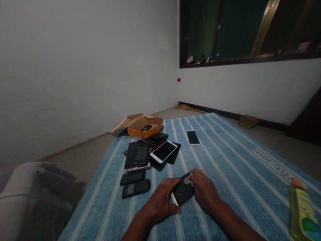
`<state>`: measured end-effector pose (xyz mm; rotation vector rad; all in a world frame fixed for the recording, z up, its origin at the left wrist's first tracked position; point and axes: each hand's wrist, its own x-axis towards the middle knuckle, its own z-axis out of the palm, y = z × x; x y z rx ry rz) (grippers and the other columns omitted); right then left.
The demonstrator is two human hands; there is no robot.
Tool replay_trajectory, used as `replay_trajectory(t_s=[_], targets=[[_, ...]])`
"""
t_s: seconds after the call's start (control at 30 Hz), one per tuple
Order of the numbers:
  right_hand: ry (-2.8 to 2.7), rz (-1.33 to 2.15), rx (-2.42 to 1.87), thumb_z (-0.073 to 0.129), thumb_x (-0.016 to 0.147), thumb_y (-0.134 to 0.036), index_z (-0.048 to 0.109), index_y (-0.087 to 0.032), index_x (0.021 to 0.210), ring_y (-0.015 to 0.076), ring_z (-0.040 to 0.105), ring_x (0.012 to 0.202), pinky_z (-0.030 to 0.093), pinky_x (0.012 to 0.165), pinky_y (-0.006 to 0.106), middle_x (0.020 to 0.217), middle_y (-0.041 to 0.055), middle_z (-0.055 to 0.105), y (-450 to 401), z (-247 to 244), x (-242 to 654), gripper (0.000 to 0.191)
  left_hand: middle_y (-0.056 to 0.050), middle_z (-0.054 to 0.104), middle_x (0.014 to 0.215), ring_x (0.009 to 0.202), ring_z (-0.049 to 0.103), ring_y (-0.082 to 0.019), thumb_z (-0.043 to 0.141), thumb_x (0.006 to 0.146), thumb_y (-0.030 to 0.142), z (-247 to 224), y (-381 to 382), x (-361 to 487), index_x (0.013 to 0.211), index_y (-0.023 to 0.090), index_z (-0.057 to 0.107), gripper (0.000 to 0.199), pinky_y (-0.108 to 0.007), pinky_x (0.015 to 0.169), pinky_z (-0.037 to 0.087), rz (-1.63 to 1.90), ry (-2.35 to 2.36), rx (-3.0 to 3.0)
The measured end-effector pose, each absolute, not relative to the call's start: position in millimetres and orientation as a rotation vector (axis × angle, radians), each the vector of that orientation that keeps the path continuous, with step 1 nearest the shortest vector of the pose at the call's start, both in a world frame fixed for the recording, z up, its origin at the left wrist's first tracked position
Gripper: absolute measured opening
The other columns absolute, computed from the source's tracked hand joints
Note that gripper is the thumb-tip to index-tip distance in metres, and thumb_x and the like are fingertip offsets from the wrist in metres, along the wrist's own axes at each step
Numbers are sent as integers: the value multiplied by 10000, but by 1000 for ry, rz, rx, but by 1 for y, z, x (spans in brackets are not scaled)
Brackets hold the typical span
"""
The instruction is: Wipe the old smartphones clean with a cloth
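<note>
A dark phone [184, 194] with a pale edge lies on the blue striped cloth [225, 201], near its front. My left hand [164, 197] holds the phone's left side, its thumb at the lower pale edge. Pinched in my right hand [204, 189] is a crumpled whitish tissue [188, 179], pressed on the phone's upper right part. Left of my hands lie two black keypad phones [132, 177] side by side. Behind them is a pile of phones, with a white-framed phone [163, 152] on top at its right. Another white phone [193, 137] lies apart, farther back.
An open orange box [142, 133] with a dark phone inside stands at the back left of the cloth. A yellow-green bottle [304, 214] is at the right front. Grey fabric [35, 201] hangs over something at the left.
</note>
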<state>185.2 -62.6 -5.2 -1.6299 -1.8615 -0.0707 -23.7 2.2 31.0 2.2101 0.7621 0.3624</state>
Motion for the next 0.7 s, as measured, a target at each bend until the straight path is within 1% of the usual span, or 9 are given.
replay_trajectory(t_s=[0.1, 0.13, 0.2, 0.27, 0.37, 0.5, 0.6, 0.7], targets=[[-1923, -57, -1556, 448, 849, -37, 682, -166, 1054, 255, 585, 1172, 431, 1046, 463, 1213, 134, 660, -58, -14, 163, 337, -91, 543, 1352, 1257, 482, -342, 856, 618, 352, 28, 3, -25, 1420, 271, 426, 914, -518, 1087, 371, 387, 763, 2186], [-1941, -40, -1525, 463, 845, -43, 651, -150, 1155, 260, 559, 1215, 432, 1047, 466, 1263, 153, 635, -58, -16, 157, 378, -93, 539, 1357, 1262, 479, -342, 857, 612, 331, 28, 2, -25, 1423, 271, 422, 922, -514, 1092, 368, 389, 775, 2177], [-1960, -27, -1470, 490, 839, -57, 617, -134, 1231, 266, 530, 1257, 427, 1056, 474, 1300, 170, 613, -59, -19, 151, 420, -93, 532, 1366, 1270, 474, -338, 853, 602, 283, 29, 1, -25, 1429, 270, 415, 935, -501, 1103, 361, 381, 800, 2158], [-1963, -43, -1462, 484, 838, -49, 646, -148, 1190, 265, 537, 1254, 421, 1065, 478, 1288, 157, 626, -61, -19, 156, 399, -98, 531, 1363, 1266, 478, -337, 846, 594, 252, 32, -1, -24, 1436, 256, 408, 949, -492, 1102, 364, 368, 821, 2139], [-1895, -116, -1569, 437, 839, -18, 691, -184, 1099, 260, 567, 1226, 411, 1074, 497, 1247, 126, 659, -61, -15, 175, 400, -104, 532, 1357, 1254, 486, -341, 841, 592, 247, 37, -3, -23, 1432, 232, 420, 940, -486, 1090, 373, 351, 854, 2125], [-1806, -146, -1718, 426, 827, -2, 707, -180, 1083, 286, 561, 1242, 400, 1079, 533, 1240, 142, 664, -58, -13, 188, 420, -92, 533, 1367, 1265, 478, -340, 844, 593, 264, 38, -3, -23, 1418, 257, 431, 922, -484, 1101, 359, 328, 870, 2118], [-1853, -175, -1642, 420, 822, 1, 698, -169, 1084, 291, 554, 1248, 416, 1070, 526, 1249, 150, 656, -59, -19, 180, 418, -101, 517, 1386, 1284, 463, -337, 850, 584, 244, 32, -1, -25, 1430, 250, 408, 954, -484, 1116, 345, 332, 848, 2118], [-1944, -204, -1450, 432, 824, -18, 669, -168, 1113, 269, 568, 1233, 455, 1045, 469, 1263, 143, 649, -63, -24, 165, 403, -115, 493, 1414, 1303, 446, -345, 854, 579, 239, 25, 1, -26, 1449, 244, 378, 992, -496, 1128, 328, 364, 798, 2135]])
